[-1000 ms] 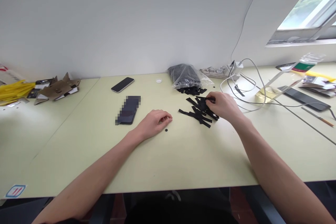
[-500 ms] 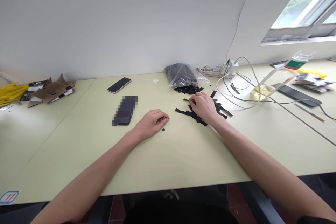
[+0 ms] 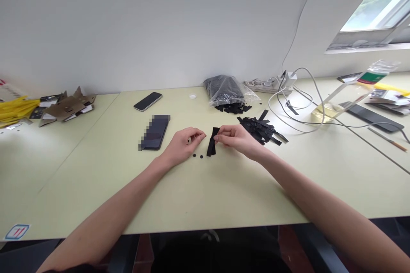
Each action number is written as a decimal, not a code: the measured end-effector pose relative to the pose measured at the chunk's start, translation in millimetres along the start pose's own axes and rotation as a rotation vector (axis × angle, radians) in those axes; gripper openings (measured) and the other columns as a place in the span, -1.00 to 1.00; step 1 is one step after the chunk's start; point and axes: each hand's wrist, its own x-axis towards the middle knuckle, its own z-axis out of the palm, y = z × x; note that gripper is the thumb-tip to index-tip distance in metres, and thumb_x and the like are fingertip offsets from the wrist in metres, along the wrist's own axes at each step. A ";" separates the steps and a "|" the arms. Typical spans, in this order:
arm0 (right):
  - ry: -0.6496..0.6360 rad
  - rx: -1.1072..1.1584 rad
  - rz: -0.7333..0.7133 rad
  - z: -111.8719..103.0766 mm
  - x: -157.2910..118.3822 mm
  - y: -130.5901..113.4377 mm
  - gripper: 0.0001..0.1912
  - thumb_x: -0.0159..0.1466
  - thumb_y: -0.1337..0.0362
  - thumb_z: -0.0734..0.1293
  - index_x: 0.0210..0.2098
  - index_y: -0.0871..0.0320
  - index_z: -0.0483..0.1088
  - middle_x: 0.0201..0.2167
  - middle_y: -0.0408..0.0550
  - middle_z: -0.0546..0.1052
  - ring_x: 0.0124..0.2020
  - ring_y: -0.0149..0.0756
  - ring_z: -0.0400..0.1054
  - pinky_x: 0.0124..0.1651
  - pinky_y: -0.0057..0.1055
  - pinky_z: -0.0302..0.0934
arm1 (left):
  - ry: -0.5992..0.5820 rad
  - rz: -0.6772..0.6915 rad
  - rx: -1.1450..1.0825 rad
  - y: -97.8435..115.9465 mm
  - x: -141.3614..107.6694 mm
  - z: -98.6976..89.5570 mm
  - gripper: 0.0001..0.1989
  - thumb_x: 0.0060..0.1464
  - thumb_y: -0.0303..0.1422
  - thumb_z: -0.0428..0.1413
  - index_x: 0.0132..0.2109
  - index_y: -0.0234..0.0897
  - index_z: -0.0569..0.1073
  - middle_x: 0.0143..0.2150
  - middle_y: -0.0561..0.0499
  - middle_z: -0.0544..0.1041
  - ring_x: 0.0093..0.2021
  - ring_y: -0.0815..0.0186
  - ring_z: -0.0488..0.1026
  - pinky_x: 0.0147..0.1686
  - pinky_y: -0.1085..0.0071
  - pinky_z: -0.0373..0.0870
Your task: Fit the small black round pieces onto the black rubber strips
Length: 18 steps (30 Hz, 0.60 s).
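Flat black fabric-like strips point(image 3: 212, 143); right hand point(image 3: 238, 139) pinches them;
likely picking step; next needs careful separating; left hand point(image 3: 182, 146) beside, curled, contents unclear.

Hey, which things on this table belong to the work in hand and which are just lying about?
Seem to belong:
black strips in the right hand
pile of black strips
clear bag
small black discs by the left hand

Probably just lying about:
two phones
plastic bottle
power strip
cardboard
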 end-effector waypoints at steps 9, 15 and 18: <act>-0.004 0.024 0.007 10.5 3.1 11.6 -0.70 0.22 0.06 0.46 -0.36 0.20 0.48 -0.46 -0.08 0.55 -0.43 -0.38 0.37 -0.31 -0.40 0.24 | -0.139 -0.104 -0.169 5.6 -3.2 -3.0 -0.75 0.16 -0.13 0.23 -0.18 -0.20 0.60 -0.29 0.04 0.57 -0.34 0.35 0.40 -0.39 0.47 0.29; -0.048 0.055 0.000 10.2 4.2 14.7 -0.63 0.21 0.00 0.47 -0.32 0.23 0.53 -0.34 0.05 0.64 -0.39 -0.35 0.46 -0.24 -0.36 0.37 | -0.122 -0.185 -0.169 1.9 -1.2 -5.5 -0.73 0.21 -0.12 0.16 -0.22 -0.22 0.61 -0.41 0.07 0.51 -0.50 0.43 0.22 -0.51 0.48 0.15; -0.050 0.045 -0.002 9.0 4.7 16.7 -0.61 0.22 -0.02 0.47 -0.30 0.24 0.55 -0.31 0.08 0.65 -0.38 -0.34 0.48 -0.23 -0.34 0.39 | -0.093 -0.202 -0.154 -1.7 0.7 -8.6 -0.70 0.19 -0.09 0.17 -0.23 -0.23 0.61 -0.40 0.06 0.51 -0.50 0.42 0.22 -0.52 0.47 0.14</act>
